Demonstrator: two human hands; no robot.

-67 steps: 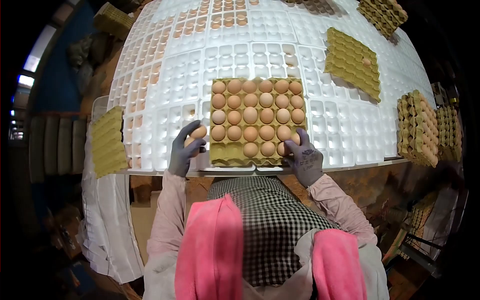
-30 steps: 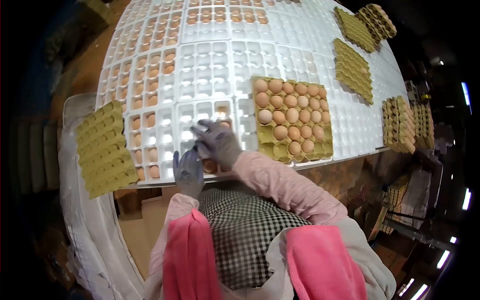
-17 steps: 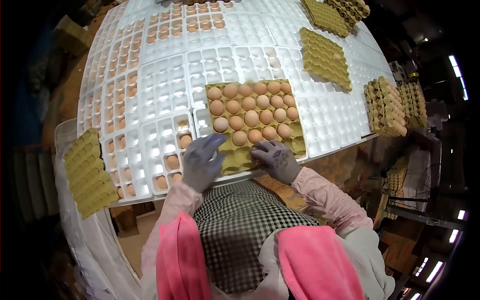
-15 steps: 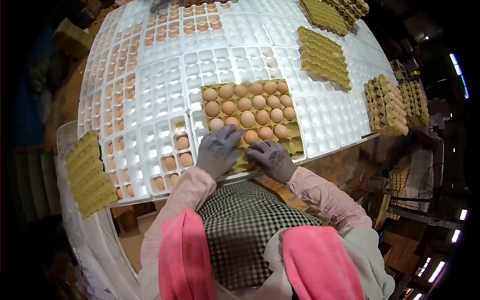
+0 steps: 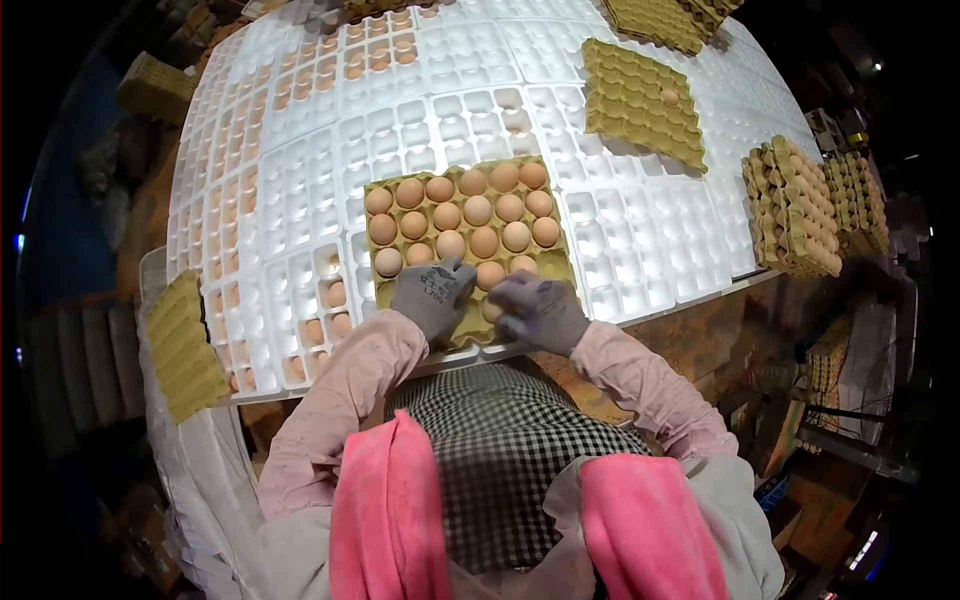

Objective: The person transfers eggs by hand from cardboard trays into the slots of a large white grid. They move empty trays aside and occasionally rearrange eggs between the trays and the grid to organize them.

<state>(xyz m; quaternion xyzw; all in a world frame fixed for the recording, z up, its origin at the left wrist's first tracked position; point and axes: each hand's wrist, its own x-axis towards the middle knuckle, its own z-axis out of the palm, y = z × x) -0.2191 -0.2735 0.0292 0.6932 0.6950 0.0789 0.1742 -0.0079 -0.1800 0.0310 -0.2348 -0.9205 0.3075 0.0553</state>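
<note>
A yellowish pulp egg tray [image 5: 468,330] lies on the white plastic trays at the table's near edge, most of its cups filled with brown eggs [image 5: 483,242]. My left hand [image 5: 432,298], in a grey glove, is over the tray's near left part with its fingers curled down; what lies under them is hidden. My right hand [image 5: 545,312], gloved alike, bends its fingers and thumb around an egg [image 5: 492,311] in the nearest row. Another egg [image 5: 523,266] shows just beyond its knuckles.
White moulded trays [image 5: 300,160] cover the table, some holding eggs at the left and far side. A pulp tray [image 5: 645,105] with one egg lies at the far right. Stacked egg trays [image 5: 790,205] stand at the right edge. Another pulp tray [image 5: 185,345] leans at the left corner.
My right hand has turned inward, and an egg now shows by its thumb in the near row. My left hand remains over the tray. The view has shifted slightly.
</note>
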